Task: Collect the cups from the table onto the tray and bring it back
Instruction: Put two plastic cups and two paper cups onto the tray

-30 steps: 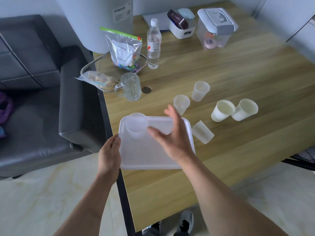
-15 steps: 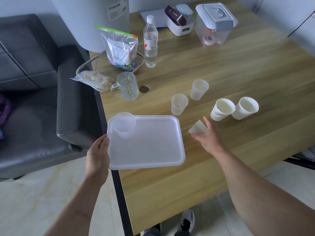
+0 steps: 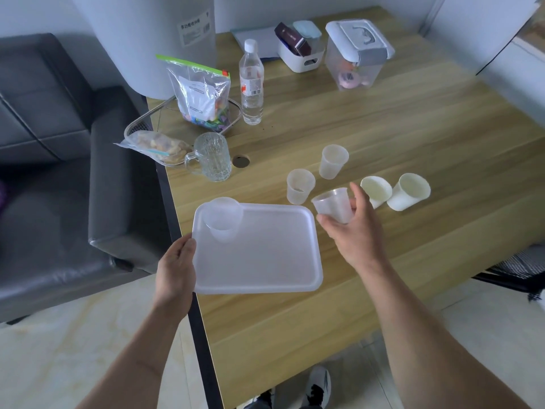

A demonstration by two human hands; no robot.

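While left hand grips tray | right hand grip holds clear cup — labels unreadable

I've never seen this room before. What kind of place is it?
Probably a lounge or break room, in a home or office. A dark sofa sits beside a wooden table holding snack bags, a water bottle and plastic cups.
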